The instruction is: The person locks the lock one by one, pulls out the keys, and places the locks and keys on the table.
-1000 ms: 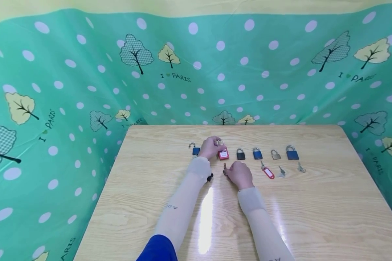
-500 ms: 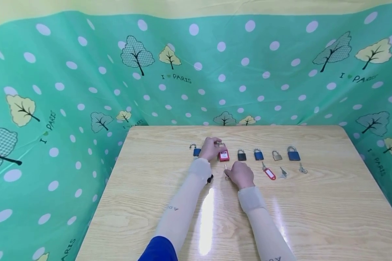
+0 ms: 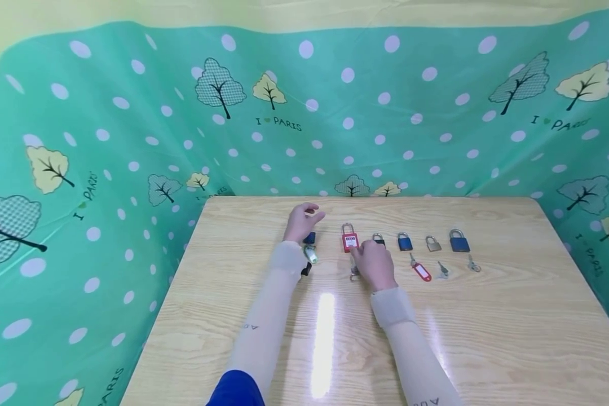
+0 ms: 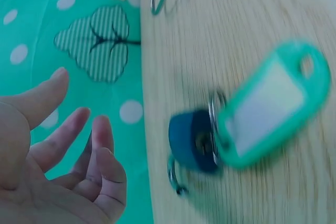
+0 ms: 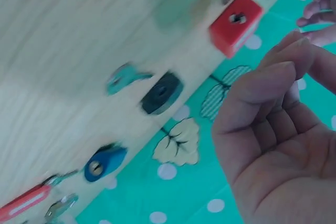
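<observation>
My left hand is just above the blue padlock with a raised shackle, its fingers loosely spread and holding nothing. A ring with a green key tag is at that padlock's keyhole face. My right hand has loosely bent fingers; in the right wrist view nothing lies between them. Its fingertips overlap the bottom of the red padlock in the head view. A key with a ring lies on the table beside the hand. The black padlock is partly hidden by the right hand in the head view.
Right of the hands stand a blue padlock, a small brass-grey padlock and a larger blue padlock. In front lie a key with a red tag and more keys. A green curtain hangs behind the wooden table.
My left hand has let go of the red padlock and moved left over the blue one. The right hand has released the key and shifted slightly forward toward the red padlock.
</observation>
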Available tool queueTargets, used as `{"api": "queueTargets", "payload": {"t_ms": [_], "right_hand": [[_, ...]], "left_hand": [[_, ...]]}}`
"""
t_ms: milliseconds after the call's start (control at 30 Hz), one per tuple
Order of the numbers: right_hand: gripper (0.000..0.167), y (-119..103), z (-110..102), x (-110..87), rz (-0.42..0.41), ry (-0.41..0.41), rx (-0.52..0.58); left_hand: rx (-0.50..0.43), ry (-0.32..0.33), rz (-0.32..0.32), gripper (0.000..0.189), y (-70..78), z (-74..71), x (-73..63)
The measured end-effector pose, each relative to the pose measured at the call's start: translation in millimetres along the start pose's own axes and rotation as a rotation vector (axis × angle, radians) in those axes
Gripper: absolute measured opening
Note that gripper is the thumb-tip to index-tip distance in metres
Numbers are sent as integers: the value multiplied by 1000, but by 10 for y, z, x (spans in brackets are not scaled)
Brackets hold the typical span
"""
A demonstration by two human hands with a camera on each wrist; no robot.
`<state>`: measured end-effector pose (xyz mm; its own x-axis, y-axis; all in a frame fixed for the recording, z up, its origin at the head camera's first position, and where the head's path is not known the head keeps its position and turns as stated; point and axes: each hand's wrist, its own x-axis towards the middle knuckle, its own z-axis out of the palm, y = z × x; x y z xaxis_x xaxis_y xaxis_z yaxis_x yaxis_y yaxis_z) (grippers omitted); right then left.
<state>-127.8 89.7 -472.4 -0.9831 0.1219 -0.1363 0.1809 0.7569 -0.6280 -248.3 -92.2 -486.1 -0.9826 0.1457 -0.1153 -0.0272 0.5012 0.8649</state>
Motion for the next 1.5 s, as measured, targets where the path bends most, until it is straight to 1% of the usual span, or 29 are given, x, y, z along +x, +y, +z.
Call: {"api": "queueTargets", "payload": {"t_ms": [133, 300, 433, 567, 667, 733, 867, 1000, 1200, 1333, 1400, 1500], "right_hand": [[29, -113, 49, 13, -63, -16, 54], [20, -291, 134, 50, -126, -54, 62], [23, -418, 217, 87, -163, -80, 45], [30, -516, 279, 103, -189, -113, 34], [37, -570, 314, 113, -192, -147, 38], [41, -591, 345, 124, -183, -173, 46], [46, -594, 439, 164, -137, -244, 84], [47, -597, 526, 201, -117, -288, 164], [47, -606, 612, 217, -124, -305, 266], [46, -610, 605, 192, -63, -307, 353], [46, -611, 593, 179, -25, -306, 404], [47, -600, 599, 186, 15, -302, 451]], "left_hand": [[-12, 26, -43, 37, -94, -95, -22], [1, 17, -87, 34, -185, -129, -51], [13, 27, -110, 33, -266, -120, -74], [22, 44, -106, 27, -317, -105, -106], [26, 58, -99, 24, -340, -101, -139], [23, 64, -104, 23, -352, -101, -165], [7, 68, -133, 25, -376, -94, -201], [-2, 72, -144, 29, -400, -75, -205], [15, 95, -137, 39, -409, -59, -205], [-3, 116, -141, 44, -408, -65, -225], [-25, 120, -149, 45, -405, -70, -239], [-49, 124, -158, 44, -405, -78, -258]]}}
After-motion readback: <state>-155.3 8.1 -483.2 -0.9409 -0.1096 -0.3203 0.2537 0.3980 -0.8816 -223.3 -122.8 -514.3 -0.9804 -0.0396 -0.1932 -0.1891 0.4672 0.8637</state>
